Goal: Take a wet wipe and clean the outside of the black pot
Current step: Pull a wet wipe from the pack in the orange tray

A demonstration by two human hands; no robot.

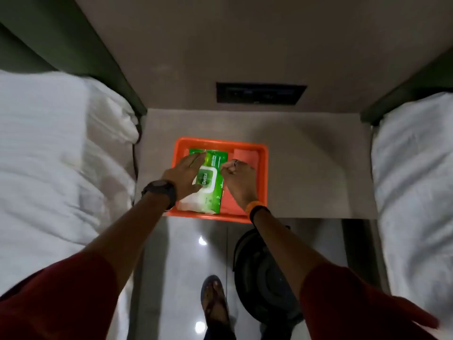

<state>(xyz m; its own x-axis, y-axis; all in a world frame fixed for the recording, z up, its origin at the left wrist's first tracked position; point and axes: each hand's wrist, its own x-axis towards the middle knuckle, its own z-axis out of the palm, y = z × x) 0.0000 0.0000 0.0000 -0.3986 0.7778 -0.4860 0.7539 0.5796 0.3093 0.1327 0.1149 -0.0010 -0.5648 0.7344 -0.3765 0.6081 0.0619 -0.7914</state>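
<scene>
A green wet wipe pack (211, 192) with a white lid lies in an orange tray (220, 141) on a small table. My left hand (182, 174) lies over the pack's left side and holds it down, fingers spread. My right hand (236, 174) is pinched at the right edge of the white lid; whether it grips the lid or a wipe, I cannot tell. The black pot (264, 273) stands on the floor below the table's front edge, partly hidden under my right forearm.
The grey table (306, 168) sits between two beds with white bedding, one at the left (49, 155) and one at the right (414, 180). A black panel (259, 92) is set in the wall behind. My sandalled foot (214, 298) is on the glossy floor beside the pot.
</scene>
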